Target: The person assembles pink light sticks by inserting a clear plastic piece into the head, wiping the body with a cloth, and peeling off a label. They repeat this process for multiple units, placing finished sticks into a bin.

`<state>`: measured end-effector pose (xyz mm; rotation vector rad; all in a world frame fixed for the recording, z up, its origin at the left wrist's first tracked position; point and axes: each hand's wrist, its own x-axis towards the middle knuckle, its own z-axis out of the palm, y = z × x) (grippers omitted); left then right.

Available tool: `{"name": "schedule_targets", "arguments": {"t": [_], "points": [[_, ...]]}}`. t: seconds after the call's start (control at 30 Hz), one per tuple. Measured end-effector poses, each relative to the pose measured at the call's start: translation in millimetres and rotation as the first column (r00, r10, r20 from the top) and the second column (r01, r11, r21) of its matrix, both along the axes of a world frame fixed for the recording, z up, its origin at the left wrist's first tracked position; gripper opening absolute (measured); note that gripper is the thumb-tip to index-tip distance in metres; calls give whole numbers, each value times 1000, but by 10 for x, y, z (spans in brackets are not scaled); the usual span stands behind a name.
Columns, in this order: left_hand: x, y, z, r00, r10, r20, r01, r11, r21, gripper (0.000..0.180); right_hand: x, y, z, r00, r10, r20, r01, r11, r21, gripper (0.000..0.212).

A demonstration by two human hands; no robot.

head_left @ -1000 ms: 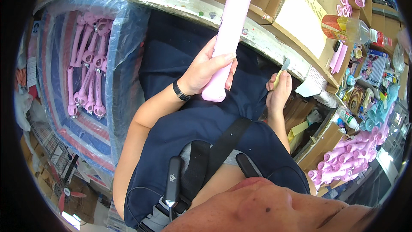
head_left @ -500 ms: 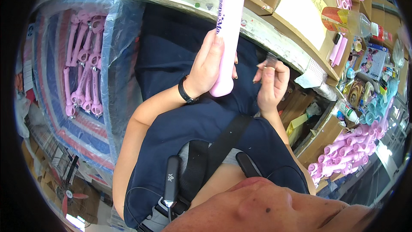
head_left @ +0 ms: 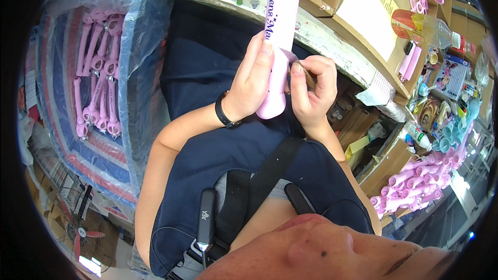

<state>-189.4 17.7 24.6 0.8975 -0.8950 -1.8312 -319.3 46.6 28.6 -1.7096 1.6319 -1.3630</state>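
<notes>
Pink plastic tube-shaped casing (head_left: 280,41) — light, stiff, likely slick; your left hand (head_left: 253,80) wraps its lower end, right hand (head_left: 311,91) pinches thin tool (head_left: 306,75) against it.

We see a bright, evenly lit scene with strong colours and only soft shadows. Glare whitens the plastic sheeting (head_left: 140,72) at left and the far lower right corner. The fisheye lens bends straight edges toward a black rim. The centre stays fairly sharp; the chin (head_left: 321,249) nearest the lens is blurred.
</notes>
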Motion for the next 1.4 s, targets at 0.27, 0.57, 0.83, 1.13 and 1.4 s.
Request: {"name": "schedule_targets", "arguments": {"t": [0.27, 0.57, 0.83, 1.13, 1.4], "points": [[-3, 15, -1, 1000, 6, -19, -6, 1000, 1, 38, 10, 14, -62, 995, -38, 89, 35, 999, 33, 14], [-8, 35, 6, 997, -3, -71, 9, 997, 80, 40, -2, -29, -32, 966, -177, 186, 147, 975, 167, 10], [7, 31, -11, 993, -23, -119, 37, 993, 112, 38, -21, -73, -2, 999, -32, -5, 32, 999, -13, 11], [18, 35, -9, 999, -1, -43, 4, 998, 67, 37, -29, -71, 46, 995, 33, -92, -40, 997, -70, 11], [33, 37, -19, 997, -15, -69, 24, 992, 120, 37, -19, -80, 88, 989, -56, -136, 45, 996, -82, 13]]}}
